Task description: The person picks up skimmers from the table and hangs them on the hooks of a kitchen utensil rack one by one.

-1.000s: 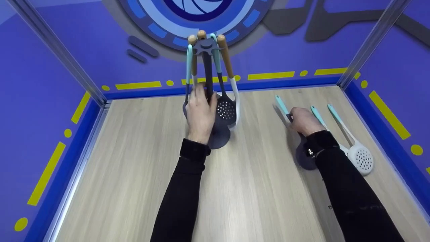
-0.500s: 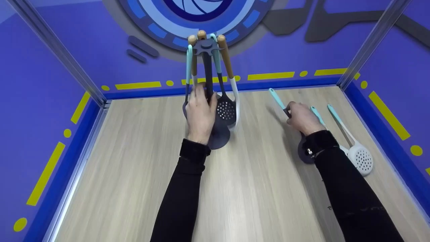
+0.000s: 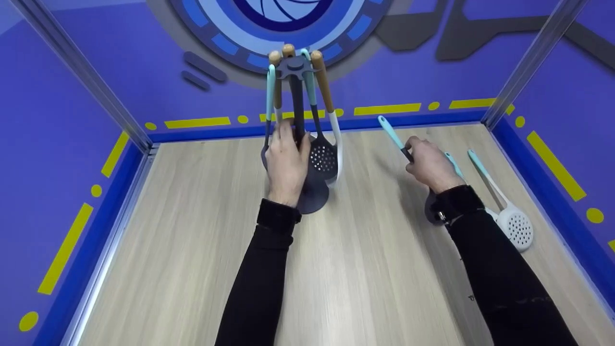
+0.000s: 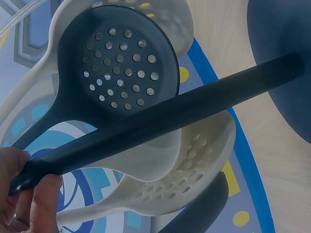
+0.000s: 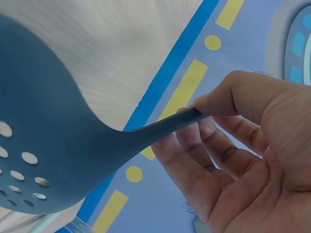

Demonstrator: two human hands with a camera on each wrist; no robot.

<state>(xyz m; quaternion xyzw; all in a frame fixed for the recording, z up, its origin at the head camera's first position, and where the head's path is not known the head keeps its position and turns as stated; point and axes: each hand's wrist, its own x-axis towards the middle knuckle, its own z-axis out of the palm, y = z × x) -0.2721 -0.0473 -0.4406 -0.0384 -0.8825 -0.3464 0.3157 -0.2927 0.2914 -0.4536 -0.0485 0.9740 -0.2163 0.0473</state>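
Observation:
In the head view a dark utensil stand (image 3: 298,103) rises at the back of the table. My left hand (image 3: 287,161) holds its post; the left wrist view shows fingers and thumb around the post (image 4: 146,126). Several utensils with teal or wooden handles hang there, among them a dark skimmer (image 4: 114,53) and a white utensil (image 3: 338,139). My right hand (image 3: 430,166) pinches another dark skimmer (image 5: 68,136) by its neck, teal handle end up, its holed head clear in the right wrist view. In the head view, hand and wrist hide much of that skimmer.
On the table's right side lies a white skimmer (image 3: 516,227) with a teal handle. Beside it a second teal-handled utensil (image 3: 454,164) is mostly covered by my right arm. Blue-purple panels (image 3: 72,120) with metal corner posts (image 3: 535,62) enclose the wooden table (image 3: 202,240).
My right hand has lifted the dark skimmer and moved slightly away from me and to the left, its teal handle end rising. The left hand and the stand have stayed put.

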